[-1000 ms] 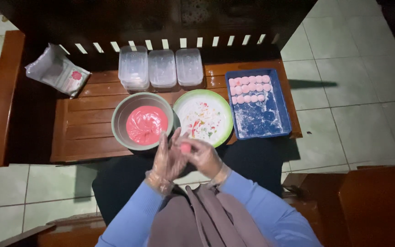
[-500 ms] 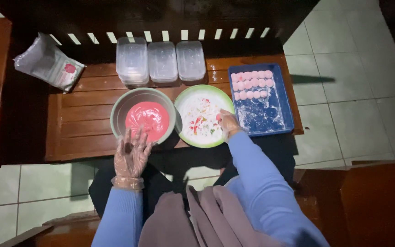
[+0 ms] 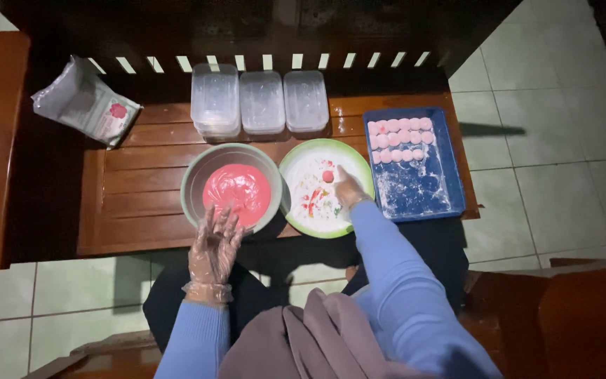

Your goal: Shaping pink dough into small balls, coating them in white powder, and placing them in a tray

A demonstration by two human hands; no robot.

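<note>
Pale green floor tiles spread out around the dark wooden counter [image 3: 142,203] in front of me, its slatted back rail catching a little light. Nearest my left hand [image 3: 213,247] sits a grey-green bowl [image 3: 198,168] with a pool of pink batter [image 3: 236,191] in it — that hand, in a thin clear glove, hangs over the bowl's near rim with the fingers spread and loose, gripping nothing. My right hand [image 3: 348,189] reaches over the green-rimmed white plate [image 3: 359,165] just beside the bowl; its fingertips rest by a small pink ball [image 3: 328,176] lying on the plate's floury middle, and I cannot tell whether they pinch the ball or only touch it. Smears of red and green colour mark the plate near my wrist. To the right of the plate, touching its edge or nearly so, lies a blue rectangular tray [image 3: 415,193] dusted with white flour, with rows of finished pink balls [image 3: 398,138] packed along its far end. Behind the bowl and plate stand three stacks of clear plastic containers [image 3: 261,102] side by side. Well apart at the far left corner lies a crumpled clear bag [image 3: 82,105] with a pink spot on its label.
</note>
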